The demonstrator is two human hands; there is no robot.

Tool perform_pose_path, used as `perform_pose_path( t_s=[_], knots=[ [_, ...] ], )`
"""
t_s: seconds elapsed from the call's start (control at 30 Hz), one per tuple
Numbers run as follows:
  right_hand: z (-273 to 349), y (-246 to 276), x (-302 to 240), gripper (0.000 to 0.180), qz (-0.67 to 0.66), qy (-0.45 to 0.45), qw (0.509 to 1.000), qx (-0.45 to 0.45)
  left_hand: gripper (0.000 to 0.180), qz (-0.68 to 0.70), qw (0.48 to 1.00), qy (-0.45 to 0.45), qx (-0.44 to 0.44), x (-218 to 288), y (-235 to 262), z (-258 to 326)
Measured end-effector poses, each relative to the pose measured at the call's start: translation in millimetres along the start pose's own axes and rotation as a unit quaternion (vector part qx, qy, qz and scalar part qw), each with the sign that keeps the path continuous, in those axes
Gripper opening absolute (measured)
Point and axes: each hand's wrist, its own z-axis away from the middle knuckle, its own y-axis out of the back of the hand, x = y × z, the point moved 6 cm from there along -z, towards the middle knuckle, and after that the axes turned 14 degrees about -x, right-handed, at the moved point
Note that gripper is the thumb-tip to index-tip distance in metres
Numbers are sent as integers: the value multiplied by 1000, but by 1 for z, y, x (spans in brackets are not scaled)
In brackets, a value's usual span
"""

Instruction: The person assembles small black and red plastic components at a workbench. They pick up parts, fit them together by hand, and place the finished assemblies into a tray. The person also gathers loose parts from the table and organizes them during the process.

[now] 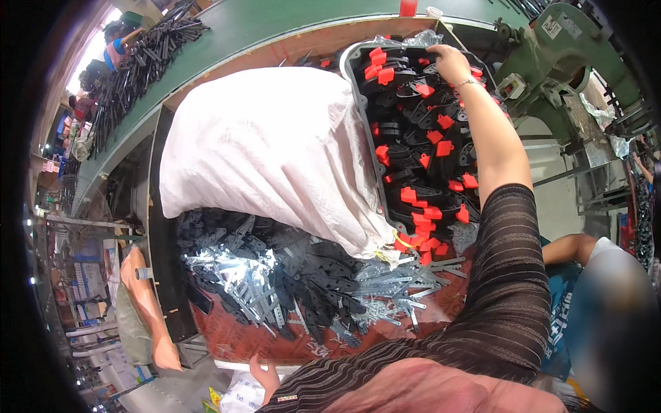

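My right arm stretches to the far end of a black plastic crate [380, 180]. There my right hand [453, 66] is closed at the far rim, its fingertips partly hidden. The crate holds many black plastic parts with red tabs [444, 148]. My left hand [264, 377] is low, by the table's front edge, thumb apart from the fingers and nothing visible in it. A full white cloth sack [258, 141] lies beside the crate, its tied mouth toward me. Loose black parts [310, 275] and silver metal strips [258, 282] are heaped in front of the sack.
The reddish tabletop [241, 341] has raised wooden sides. A green press machine [551, 76] stands at the far right. Another person [606, 310] is close on my right. Beyond the table, a green surface [268, 31] bears a pile of black rods [138, 69].
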Motion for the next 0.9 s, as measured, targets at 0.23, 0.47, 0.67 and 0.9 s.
perform_pose_path(
  t_s=[0.23,0.47,0.67,0.9],
  knots=[
    [52,73,-78,20,51,153,962,220,45,60,995,-71,25,-36,-20,7],
    [213,114,-264,18,-142,239,937,212,66,-112,990,-72,-42,-6,-29,8],
    [333,73,-345,15,-140,282,945,90,65,-173,977,-118,21,-27,-42,18],
    [458,29,-396,13,-176,292,940,-9,53,-160,950,-225,144,-34,-49,24]
  ],
)
